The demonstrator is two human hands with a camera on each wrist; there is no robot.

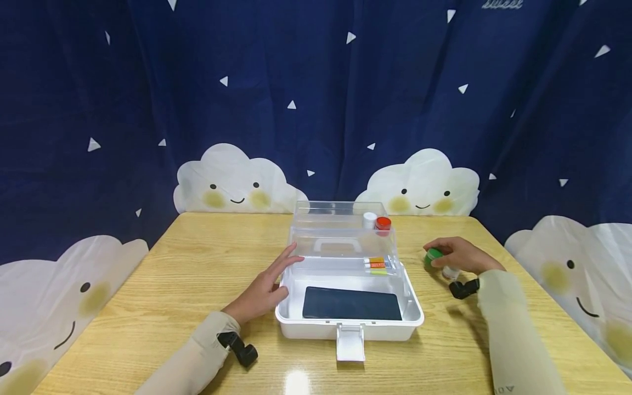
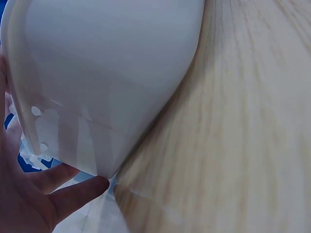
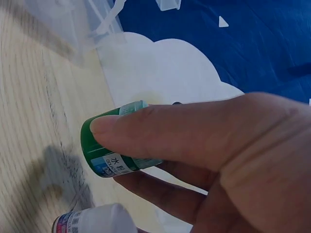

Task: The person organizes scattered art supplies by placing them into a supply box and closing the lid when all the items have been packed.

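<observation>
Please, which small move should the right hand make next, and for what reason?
Probably ease the green jar a little toward the white box, keeping it clear of the white jar nearby. The right hand already has a grip on the green jar, the box's clear lid is raised, and the left hand is at the box's left side.

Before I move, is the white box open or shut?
Open: the white box has its clear lid raised at the back, front latch hanging down, and a dark panel showing inside.
</observation>
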